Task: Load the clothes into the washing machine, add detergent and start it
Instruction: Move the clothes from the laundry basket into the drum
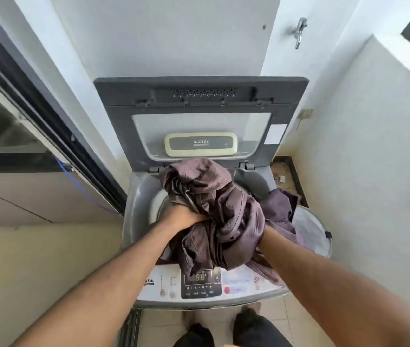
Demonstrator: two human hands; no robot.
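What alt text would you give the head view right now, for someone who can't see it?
Both hands, left hand and right hand, hold a bundle of purplish-brown clothes over the open top of a grey washing machine, its lid raised. More cloth hangs over a white laundry basket at the right.

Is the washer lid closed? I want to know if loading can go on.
No, the lid stands raised behind the tub while both hands hold the brown garment over the opening.
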